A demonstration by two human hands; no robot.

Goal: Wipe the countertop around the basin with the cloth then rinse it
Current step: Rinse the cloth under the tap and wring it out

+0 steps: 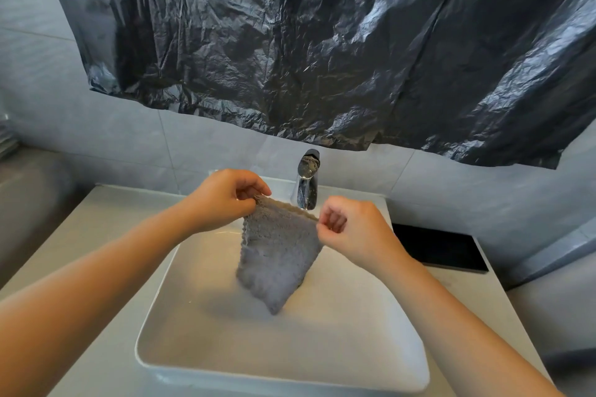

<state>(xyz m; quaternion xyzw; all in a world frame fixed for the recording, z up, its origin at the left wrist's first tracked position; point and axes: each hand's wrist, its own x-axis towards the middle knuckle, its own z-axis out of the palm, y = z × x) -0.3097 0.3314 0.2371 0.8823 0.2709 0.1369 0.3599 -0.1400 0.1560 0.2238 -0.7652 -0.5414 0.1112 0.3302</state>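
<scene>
A grey fluffy cloth (277, 254) hangs spread out over the white rectangular basin (180, 367), its lower corner pointing down into the bowl. My left hand (225, 200) pinches its upper left corner. My right hand (351, 229) pinches the upper right corner. The chrome tap (306, 183) stands just behind the cloth's top edge; no water is seen running. The pale countertop (106, 254) surrounds the basin.
A flat black object (442, 248) lies on the counter to the right of the basin. Crumpled dark plastic sheeting (322, 41) covers the wall above the tap. Grey wall tiles run behind the counter. A low grey ledge sits at the far left.
</scene>
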